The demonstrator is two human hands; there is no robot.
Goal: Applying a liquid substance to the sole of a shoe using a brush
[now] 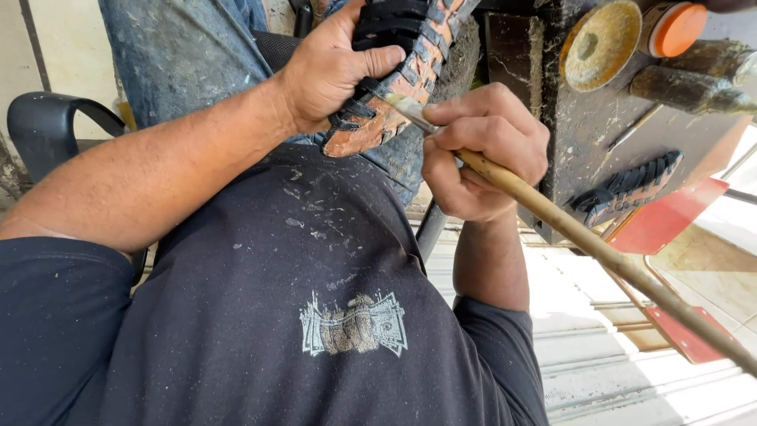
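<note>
Up near the lap, w/ the head camera looking down over a dark printed T-shirt [315, 315], the left hand [335, 71] is gripping an orange-and-black treaded shoe sole [394, 79], fingers curled tight round it, thumb pressing across the tread. Right hand [481, 150] is closing fully round a long tan wooden-handled brush [599, 252], bristle tip touching the sole's near edge just beside the left thumb. Handle is running out to the lower right. Sole is resting against dusty blue jeans [181, 55]. Further right, a stained dark counter [583, 134] is carrying a round yellowish tin lid [599, 43], an orange-capped container [678, 28] & a second black treaded sole piece [631, 185].
</note>
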